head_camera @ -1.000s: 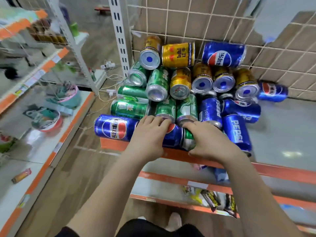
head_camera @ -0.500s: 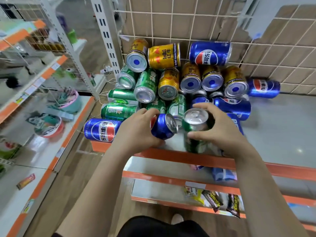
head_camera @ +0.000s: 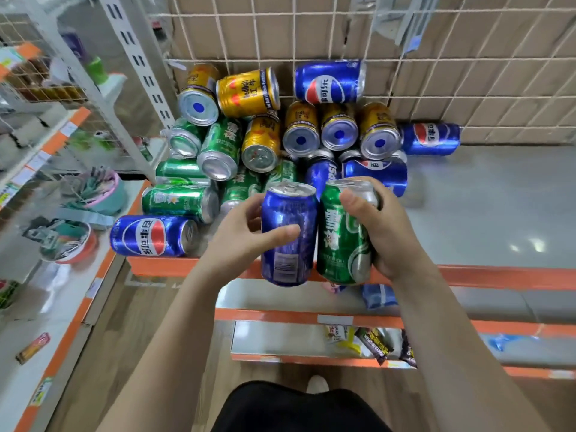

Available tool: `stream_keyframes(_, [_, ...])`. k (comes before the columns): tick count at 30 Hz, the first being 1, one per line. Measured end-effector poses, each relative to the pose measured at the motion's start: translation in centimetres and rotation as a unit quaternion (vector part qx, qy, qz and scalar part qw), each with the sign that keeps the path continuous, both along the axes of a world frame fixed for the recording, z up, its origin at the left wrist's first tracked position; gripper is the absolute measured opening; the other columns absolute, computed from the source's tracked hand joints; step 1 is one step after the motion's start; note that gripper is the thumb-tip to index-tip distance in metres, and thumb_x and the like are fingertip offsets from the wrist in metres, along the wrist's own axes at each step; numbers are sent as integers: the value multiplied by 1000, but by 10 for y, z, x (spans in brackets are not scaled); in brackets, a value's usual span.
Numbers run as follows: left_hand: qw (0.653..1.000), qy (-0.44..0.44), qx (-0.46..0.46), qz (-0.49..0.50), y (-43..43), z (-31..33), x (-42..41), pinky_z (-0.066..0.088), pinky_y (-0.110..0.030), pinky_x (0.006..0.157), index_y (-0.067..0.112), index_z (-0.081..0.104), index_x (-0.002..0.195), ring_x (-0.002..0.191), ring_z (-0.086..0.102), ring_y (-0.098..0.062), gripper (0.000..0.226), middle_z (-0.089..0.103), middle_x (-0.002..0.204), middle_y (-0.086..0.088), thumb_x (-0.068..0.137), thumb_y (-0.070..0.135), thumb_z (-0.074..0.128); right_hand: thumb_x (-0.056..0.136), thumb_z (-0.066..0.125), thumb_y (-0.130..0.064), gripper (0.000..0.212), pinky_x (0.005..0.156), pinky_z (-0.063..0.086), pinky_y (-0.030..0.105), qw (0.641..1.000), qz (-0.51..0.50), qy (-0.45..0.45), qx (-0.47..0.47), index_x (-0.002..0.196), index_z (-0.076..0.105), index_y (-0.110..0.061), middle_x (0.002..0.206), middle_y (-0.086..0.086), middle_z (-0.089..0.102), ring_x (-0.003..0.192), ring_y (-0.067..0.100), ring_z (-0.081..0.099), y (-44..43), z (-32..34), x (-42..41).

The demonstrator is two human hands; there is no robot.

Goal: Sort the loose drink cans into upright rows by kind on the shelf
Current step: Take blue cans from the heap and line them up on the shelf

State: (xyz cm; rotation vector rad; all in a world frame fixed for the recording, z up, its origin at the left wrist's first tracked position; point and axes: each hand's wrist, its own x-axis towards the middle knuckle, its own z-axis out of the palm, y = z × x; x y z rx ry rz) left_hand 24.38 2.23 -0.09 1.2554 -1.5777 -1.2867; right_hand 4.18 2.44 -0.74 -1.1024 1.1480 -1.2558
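Wire-backed store shelving: on the grey shelf, loose cans lie heaped at the left, unsorted. The left hand wraps a blue can and the right hand a green can. Both are upright over the front edge, likely to start separate rows. Held ones included, I count six gold, about six blue and seven green.

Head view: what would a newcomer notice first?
Two cans held side by side, tops up, over the orange front edge of the shelf: a blue can in the left hand, a green can in the right hand. Behind them, a jumbled heap of gold, green and blue cans lies back left, against the wire grid.
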Motion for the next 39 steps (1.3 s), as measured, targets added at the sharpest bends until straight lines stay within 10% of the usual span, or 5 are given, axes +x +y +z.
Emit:
stream_keyframes(6, [978, 139, 94, -125, 6, -13, -50, 53, -24, 56, 18, 56, 107, 69, 68, -10, 57, 71, 81, 7, 55, 38, 65, 59, 68, -44, 42, 80, 53, 42, 993, -107, -53, 8, 93, 68, -20, 88, 7, 70, 83, 24, 67, 52, 0, -29])
stream_keyframes(12, [952, 201, 155, -171, 45, -29, -126, 58, -32, 73, 20, 58, 99, 77, 68, -13, 37, 71, 85, 4, 67, 36, 67, 48, 66, -47, 43, 76, 47, 40, 960, -254, -103, 59, 82, 62, -21, 79, 7, 60, 75, 22, 56, 121, -6, -67])
stream_keyframes(17, [949, 159, 180, -203, 82, -36, -199, 52, -51, 89, 24, 61, 99, 96, 66, -30, 48, 70, 98, -7, 61, 52, 70, 35, 79, -72, 86, 82, 48, 53, 942, -310, -18, 123, 96, 61, -14, 86, 17, 58, 81, 29, 56, 178, -12, -129])
stream_keyframes(25, [935, 114, 166, -292, 139, -37, -346, 52, -34, 68, 23, 57, 92, 70, 66, -16, 47, 68, 80, 2, 55, 47, 74, 56, 73, -38, 25, 71, 47, 36, 900, -415, -47, 124, 73, 67, -20, 71, 3, 66, 66, 21, 62, 258, -23, -255])
stream_keyframes(39, [933, 89, 166, -307, 163, -41, -546, 52, -46, 83, 31, 65, 79, 79, 66, -22, 39, 70, 82, 0, 44, 43, 73, 72, 70, -50, 40, 78, 51, 37, 891, -429, 79, 128, 101, 65, -23, 91, 14, 69, 78, 12, 65, 286, -37, -447])
